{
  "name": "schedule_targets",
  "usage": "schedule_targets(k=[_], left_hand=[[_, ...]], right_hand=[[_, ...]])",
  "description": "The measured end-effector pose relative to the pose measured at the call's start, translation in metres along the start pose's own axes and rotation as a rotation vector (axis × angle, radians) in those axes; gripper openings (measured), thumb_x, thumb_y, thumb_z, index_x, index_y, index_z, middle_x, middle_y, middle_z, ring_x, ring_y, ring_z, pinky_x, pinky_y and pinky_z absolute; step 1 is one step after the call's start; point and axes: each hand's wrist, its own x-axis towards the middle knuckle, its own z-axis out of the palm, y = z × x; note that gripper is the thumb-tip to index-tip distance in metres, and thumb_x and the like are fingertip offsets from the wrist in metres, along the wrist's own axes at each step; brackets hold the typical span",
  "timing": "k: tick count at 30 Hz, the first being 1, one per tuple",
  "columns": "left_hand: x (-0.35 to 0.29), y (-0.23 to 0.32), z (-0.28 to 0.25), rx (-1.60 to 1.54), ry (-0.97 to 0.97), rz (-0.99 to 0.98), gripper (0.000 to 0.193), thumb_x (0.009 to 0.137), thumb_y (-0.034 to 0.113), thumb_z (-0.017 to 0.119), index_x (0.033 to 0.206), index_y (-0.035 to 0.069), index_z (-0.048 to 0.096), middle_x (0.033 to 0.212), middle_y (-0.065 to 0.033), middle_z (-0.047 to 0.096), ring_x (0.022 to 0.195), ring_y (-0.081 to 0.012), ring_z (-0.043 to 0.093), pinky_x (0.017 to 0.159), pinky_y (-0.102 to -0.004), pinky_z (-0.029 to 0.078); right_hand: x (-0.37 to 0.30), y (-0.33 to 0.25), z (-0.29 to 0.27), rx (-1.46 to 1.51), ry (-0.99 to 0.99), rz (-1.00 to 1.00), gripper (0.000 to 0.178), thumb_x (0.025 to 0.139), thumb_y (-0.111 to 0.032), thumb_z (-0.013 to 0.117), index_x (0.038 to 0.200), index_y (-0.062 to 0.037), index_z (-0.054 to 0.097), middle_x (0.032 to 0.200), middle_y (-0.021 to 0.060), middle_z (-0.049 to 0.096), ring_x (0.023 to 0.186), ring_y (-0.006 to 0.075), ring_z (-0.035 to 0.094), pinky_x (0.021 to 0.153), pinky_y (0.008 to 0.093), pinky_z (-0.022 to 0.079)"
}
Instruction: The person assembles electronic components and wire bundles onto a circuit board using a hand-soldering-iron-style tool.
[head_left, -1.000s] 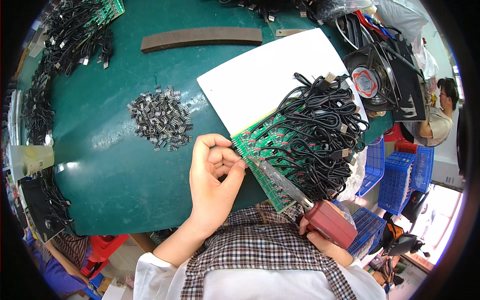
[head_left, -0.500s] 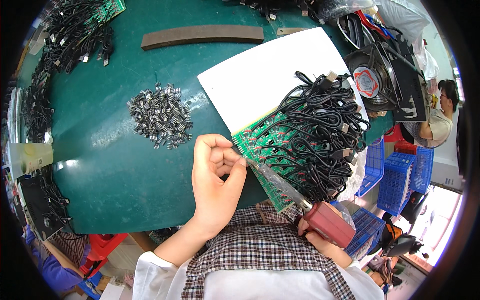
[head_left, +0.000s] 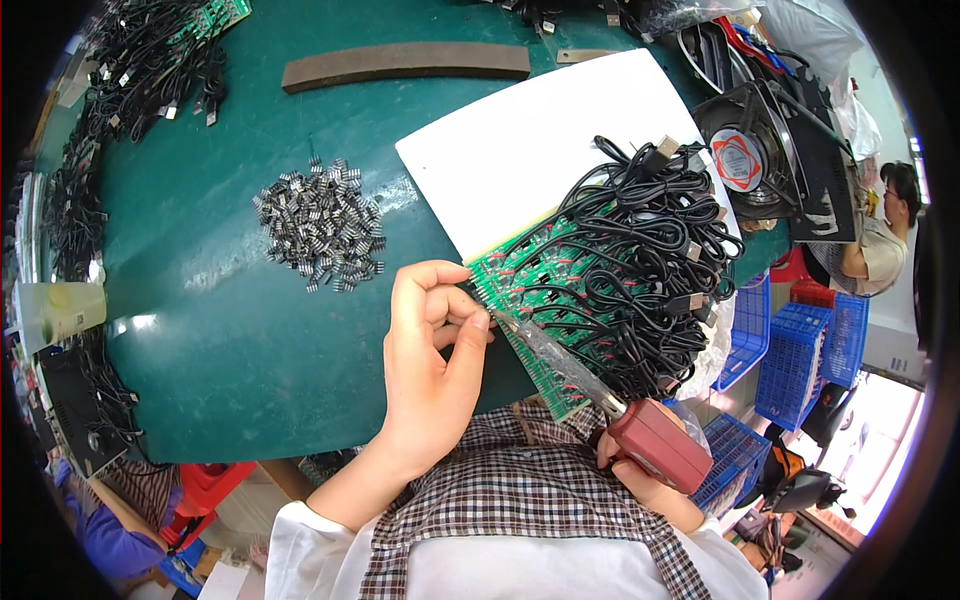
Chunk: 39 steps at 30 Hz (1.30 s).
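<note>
My right hand [head_left: 636, 478] is wrapped around the red handle of a soldering iron [head_left: 658, 446]. The iron's tip reaches the left edge of a green circuit board panel [head_left: 522, 272]. At that same edge my left hand [head_left: 432, 350] is closed, thumb against fingertips; whatever it pinches is too small to name. Bundled black USB cables [head_left: 640, 270] lie over the panel, some with their wires running to the boards. Under the panel's far part lies a white sheet [head_left: 540, 130]. To the left, a heap of small metal-pinned connectors [head_left: 320, 225] rests on the green table [head_left: 250, 390].
A dark bar [head_left: 405, 67] lies at the back. More cables [head_left: 150, 70] line the left side near a translucent cup [head_left: 65, 315]. A fan [head_left: 745, 160] stands at right, with blue crates [head_left: 792, 365] beyond it. Two other people are nearby, one right, one lower left.
Both hands stay almost in place at the panel's left edge. My left fingertips have shifted very slightly, and the iron's tip remains beside them.
</note>
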Motion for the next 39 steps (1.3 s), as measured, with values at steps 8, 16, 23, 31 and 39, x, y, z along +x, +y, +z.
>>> schedule_targets(k=[8,16,23,31,39], left_hand=[[-0.003,0.002,0.000,0.065,0.001,-0.012,0.029,0.084,-0.005,0.049,0.109,0.002,0.036,0.078,-0.0024,0.051,0.071,-0.0067,0.050,0.065,-0.0187,0.042],[0.006,0.006,-0.052,1.064,0.399,0.312,0.023,0.072,-0.002,0.062,0.093,0.001,0.054,0.075,-0.0052,0.049,0.061,-0.0141,0.044,0.059,-0.0248,0.039],[0.009,0.008,-0.055,0.957,0.394,0.260,0.009,0.074,-0.003,0.059,0.082,-0.001,0.055,0.073,-0.0067,0.048,0.060,-0.0157,0.044,0.060,-0.0263,0.040],[0.004,0.007,-0.060,1.137,0.324,0.348,0.008,0.075,-0.001,0.058,0.081,0.000,0.052,0.077,-0.0119,0.049,0.073,-0.0292,0.051,0.064,-0.0369,0.041],[-0.008,0.013,-0.063,0.884,0.235,0.288,0.011,0.074,-0.008,0.058,0.085,-0.004,0.060,0.076,-0.0104,0.057,0.067,-0.0189,0.058,0.062,-0.0270,0.046]], right_hand=[[-0.008,0.004,-0.001,-0.051,0.029,0.014,0.061,0.061,-0.020,0.076,0.111,0.0031,0.049,0.080,0.0097,0.064,0.066,0.0227,0.064,0.060,0.0288,0.050],[-0.005,-0.002,-0.009,-0.004,-0.018,0.053,0.063,0.062,-0.025,0.077,0.112,0.0031,0.049,0.082,0.0106,0.064,0.067,0.0237,0.064,0.061,0.0293,0.050],[-0.008,0.001,-0.007,-0.083,-0.051,0.005,0.063,0.064,-0.027,0.077,0.112,0.0027,0.049,0.081,0.0127,0.063,0.066,0.0247,0.063,0.059,0.0302,0.049],[-0.012,0.010,-0.011,-0.112,-0.097,-0.258,0.066,0.066,-0.027,0.075,0.116,0.0023,0.045,0.082,0.0138,0.062,0.066,0.0247,0.063,0.058,0.0311,0.049],[-0.019,0.016,-0.016,-0.049,-0.037,-0.029,0.067,0.067,-0.033,0.075,0.116,0.0025,0.045,0.081,0.0084,0.063,0.069,0.0215,0.063,0.063,0.0297,0.049]])
